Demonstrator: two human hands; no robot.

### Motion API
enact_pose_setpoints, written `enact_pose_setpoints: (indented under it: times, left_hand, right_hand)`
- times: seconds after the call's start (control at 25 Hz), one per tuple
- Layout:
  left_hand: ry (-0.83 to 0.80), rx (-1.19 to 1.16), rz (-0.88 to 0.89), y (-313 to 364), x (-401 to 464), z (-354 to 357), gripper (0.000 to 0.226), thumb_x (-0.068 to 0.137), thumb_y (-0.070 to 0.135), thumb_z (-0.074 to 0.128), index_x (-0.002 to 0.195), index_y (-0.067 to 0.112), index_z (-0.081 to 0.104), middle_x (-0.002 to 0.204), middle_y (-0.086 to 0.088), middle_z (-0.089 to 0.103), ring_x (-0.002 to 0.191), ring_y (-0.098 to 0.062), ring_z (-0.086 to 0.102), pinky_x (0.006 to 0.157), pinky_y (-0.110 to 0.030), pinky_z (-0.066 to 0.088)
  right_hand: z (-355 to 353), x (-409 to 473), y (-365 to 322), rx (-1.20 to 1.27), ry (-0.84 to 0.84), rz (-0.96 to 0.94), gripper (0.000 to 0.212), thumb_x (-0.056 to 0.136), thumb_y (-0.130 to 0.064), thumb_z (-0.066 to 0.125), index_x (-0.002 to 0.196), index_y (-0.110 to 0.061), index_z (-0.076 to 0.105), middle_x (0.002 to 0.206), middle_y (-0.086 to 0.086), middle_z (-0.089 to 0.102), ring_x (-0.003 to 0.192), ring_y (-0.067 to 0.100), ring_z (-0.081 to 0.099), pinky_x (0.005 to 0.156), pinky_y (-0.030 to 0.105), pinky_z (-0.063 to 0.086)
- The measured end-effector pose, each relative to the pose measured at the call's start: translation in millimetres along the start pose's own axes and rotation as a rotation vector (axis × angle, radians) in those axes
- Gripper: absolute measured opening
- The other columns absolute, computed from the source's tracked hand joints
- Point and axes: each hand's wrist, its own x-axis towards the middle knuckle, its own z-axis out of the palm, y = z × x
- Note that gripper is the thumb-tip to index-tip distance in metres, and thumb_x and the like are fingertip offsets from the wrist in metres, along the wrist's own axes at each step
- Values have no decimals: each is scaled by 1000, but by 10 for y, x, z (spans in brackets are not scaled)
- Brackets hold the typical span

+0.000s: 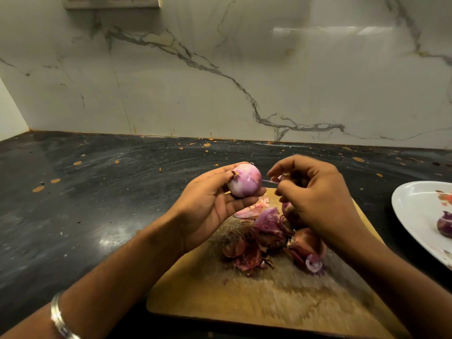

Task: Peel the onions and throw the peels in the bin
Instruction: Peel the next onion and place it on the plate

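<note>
While the left hand (pixel 208 204) cups a mostly peeled onion (pixel 245 180) above the far end of the cutting board (pixel 256 297), fingers curled round it from below, thumb on the root end, the right hand (pixel 315 194) sits just beside it. Right fingertips pinch a thin strip of skin (pixel 270 181) that reaches back toward the onion; can't tell if it's still attached. Onion is pale pink-white, off the board. Peel pile (pixel 256 243) lies mid-board under both hands, dry purple skins plus a few pink pieces. One unpeeled onion (pixel 305 243) sits in the pile, under the right wrist. White plate (pixel 415 216) at right edge, on the dark counter (pixel 85 204), holds another purple onion (pixel 444 225). Metal bangle (pixel 60 316) on left forearm. Marble wall (pixel 220 69) behind.
</note>
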Motion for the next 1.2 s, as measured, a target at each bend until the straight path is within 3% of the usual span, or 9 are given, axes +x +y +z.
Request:
enact_pose_setpoints:
  times: [0.08,0.16,0.28,0.36,0.56,0.8,0.92,1.2]
  left_hand:
    - [21,9,13,9,8,-19,33,106,16,35,125,-3,54,109,-27,70,94,-36,73,71,-32,62]
    - [44,12,31,15,24,-44,33,106,16,34,126,0,55,110,-26,70,99,-37,71,78,-37,62]
    - [49,24,36,10,36,-58,34,103,15,38,130,2,55,119,-27,67,109,-37,68,90,-42,57]
    - [39,33,36,-1,40,-56,38,98,16,46,132,1,54,123,-25,66,109,-33,68,91,-40,57]
    - [-41,77,21,-25,16,-43,44,89,15,55,129,-2,56,124,-23,66,112,-28,66,95,-37,55]
    - [-48,120,12,-38,3,-46,43,87,11,58,129,1,56,122,-21,68,114,-31,66,90,-39,57]
    - [-39,140,12,-31,-7,-39,42,86,9,59,127,2,57,118,-20,70,109,-30,69,88,-38,59]
    - [6,159,36,-94,-34,12,55,73,6,68,126,1,54,104,-12,75,83,-21,74,77,-31,62]
  right_hand:
    - [19,6,5,-129,-34,-40,27,86,-2,60,74,-22,74,73,2,67,62,20,63,59,42,55]
    - [34,1,-3,-197,-54,-65,22,85,-10,60,71,-21,74,75,-4,66,58,8,59,57,31,49]
    - [42,-30,-19,-163,-101,-84,12,84,-26,66,75,-25,74,63,-7,68,52,4,59,51,20,47]
    - [44,-37,-3,-154,-88,-121,8,86,-26,73,78,-26,75,64,-12,69,59,1,64,54,11,45]
    - [41,-6,29,62,-35,-41,8,85,-26,76,92,-22,75,76,-5,76,71,9,73,61,26,59]
    - [29,-18,24,15,-22,-92,5,86,-21,76,85,-20,81,67,-10,75,56,2,67,51,13,47]
    - [27,-22,19,-21,-16,-117,7,86,-22,76,81,-21,81,62,-13,72,53,0,64,50,13,45]
    - [88,-43,8,-171,41,-198,8,82,-19,75,77,-16,80,65,-10,72,60,5,67,55,26,52]
